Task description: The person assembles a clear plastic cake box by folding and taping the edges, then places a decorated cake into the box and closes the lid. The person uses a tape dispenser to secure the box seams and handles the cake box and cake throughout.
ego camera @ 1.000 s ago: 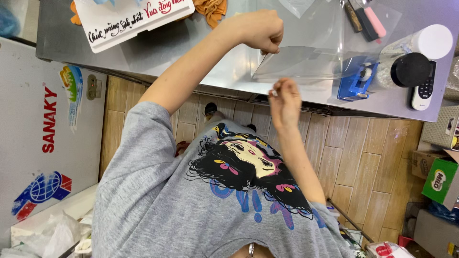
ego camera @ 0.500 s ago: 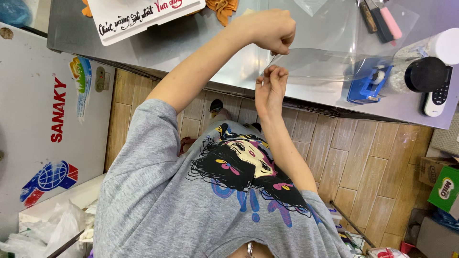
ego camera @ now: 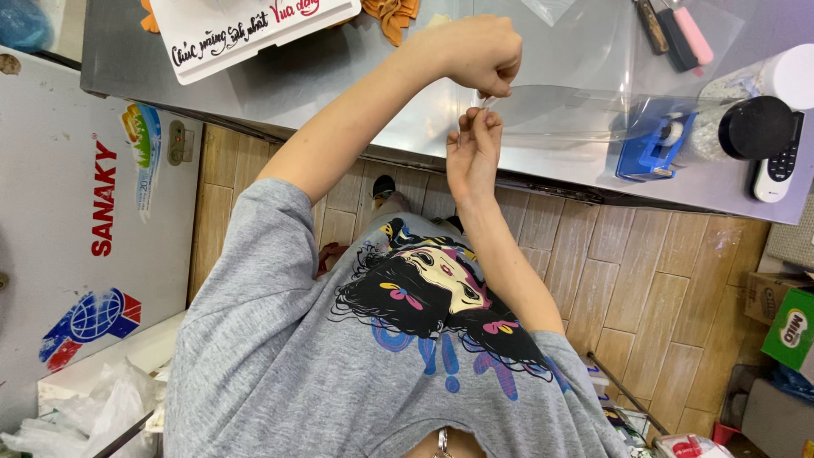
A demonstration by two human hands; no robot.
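My left hand (ego camera: 475, 53) is a closed fist over the steel counter (ego camera: 280, 80), pinching the near corner of a clear plastic sheet (ego camera: 585, 110) that lies across the counter. Just below it, my right hand (ego camera: 473, 153) reaches up with its fingertips closed on the same corner. The two hands almost touch at the counter's front edge. The sheet stretches right toward a blue tape dispenser (ego camera: 651, 146).
On the counter are a white handwritten sign board (ego camera: 246, 30), orange pieces (ego camera: 390, 13), a black-lidded container (ego camera: 755, 127), a white keypad device (ego camera: 778, 165) and pens (ego camera: 678, 25). A white chest freezer (ego camera: 85, 229) stands left. Boxes (ego camera: 784, 318) sit on the wood floor at right.
My right hand has risen from below the counter edge up to my left fist and closed on the sheet's corner. My left hand has stayed in place.
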